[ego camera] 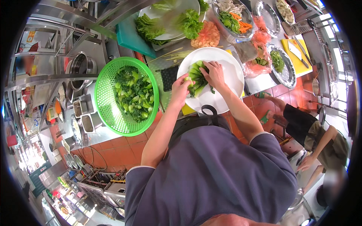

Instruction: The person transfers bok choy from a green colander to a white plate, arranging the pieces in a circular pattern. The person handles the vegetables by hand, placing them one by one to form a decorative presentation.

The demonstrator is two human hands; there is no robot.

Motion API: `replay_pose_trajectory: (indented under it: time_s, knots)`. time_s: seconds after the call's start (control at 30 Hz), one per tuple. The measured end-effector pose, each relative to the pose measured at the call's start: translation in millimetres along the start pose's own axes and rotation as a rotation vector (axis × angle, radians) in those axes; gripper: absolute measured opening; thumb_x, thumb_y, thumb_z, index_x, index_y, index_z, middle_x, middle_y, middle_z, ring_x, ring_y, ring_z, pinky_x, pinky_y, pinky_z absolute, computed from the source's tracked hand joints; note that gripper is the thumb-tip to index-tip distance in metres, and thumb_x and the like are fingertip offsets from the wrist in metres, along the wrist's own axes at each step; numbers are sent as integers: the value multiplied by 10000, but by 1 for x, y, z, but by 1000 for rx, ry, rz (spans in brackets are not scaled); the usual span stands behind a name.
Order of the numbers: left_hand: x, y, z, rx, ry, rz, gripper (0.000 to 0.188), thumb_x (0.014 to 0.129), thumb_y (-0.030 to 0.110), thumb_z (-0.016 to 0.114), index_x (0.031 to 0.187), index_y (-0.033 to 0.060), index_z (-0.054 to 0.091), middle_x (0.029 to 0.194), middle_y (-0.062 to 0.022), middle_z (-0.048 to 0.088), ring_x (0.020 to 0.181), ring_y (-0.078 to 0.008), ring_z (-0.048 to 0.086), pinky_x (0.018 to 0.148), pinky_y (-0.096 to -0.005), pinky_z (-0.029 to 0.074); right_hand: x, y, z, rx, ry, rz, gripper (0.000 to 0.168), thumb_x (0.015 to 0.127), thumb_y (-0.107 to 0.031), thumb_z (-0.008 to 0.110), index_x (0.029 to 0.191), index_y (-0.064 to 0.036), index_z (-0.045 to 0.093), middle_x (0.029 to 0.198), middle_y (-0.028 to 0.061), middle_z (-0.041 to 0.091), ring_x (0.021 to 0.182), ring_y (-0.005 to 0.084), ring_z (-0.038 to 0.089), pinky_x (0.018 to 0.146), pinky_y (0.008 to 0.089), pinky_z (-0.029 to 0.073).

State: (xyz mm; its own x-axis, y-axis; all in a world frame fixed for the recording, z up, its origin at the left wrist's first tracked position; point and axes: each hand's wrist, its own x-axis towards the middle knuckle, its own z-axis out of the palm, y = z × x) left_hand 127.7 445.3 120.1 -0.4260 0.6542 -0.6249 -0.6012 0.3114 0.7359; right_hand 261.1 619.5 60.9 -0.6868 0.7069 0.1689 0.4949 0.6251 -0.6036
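Observation:
A large white round plate (230, 84) lies before me, with cooked bok choy (197, 75) heaped on its upper left part. My left hand (181, 89) pinches a pale green bok choy stem at the left edge of the heap. My right hand (214, 74) rests with bent fingers on the heap's right side; whether it grips a piece is hard to tell. To the left, a bright green plastic colander (109, 113) holds many more bok choy pieces. A dark phone-like slab (169, 78) lies between colander and plate.
Lettuce (192, 24) on plates and a teal cutting board (133, 39) are beyond. Peeled garlic in a net bag (206, 35) sits above the plate. At right are metal platters, a cleaver (294, 50) on a yellow board (306, 60), and another person (319, 138).

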Motion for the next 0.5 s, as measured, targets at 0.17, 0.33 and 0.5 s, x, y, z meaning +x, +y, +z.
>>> replay_pose_trajectory:
  time_s: [0.17,0.33,0.5]
  knots:
    - [7,-8,28,147,58,155,571,996,141,782,1529,35,607,1193,-33,712,950,-93,693,723,-240,505,-6,-17,-31,213,41,71,411,964,-216,778,1343,-59,746,1183,156,765,1115,308,702,981,434,537]
    - [14,-17,86,-148,-34,163,610,1107,293,667,1602,-29,513,1538,-203,604,1366,-243,608,1156,-353,481,-43,-43,-67,550,-111,252,479,964,-124,797,1421,-21,697,1166,152,785,1007,201,755,907,332,603]
    - [9,-31,109,-64,-116,330,524,1102,215,636,1564,-15,547,1544,-205,603,1432,-292,570,1202,-370,442,-41,15,-64,1141,42,453,426,1040,-119,753,1419,50,659,1198,156,784,1036,171,733,911,317,590]
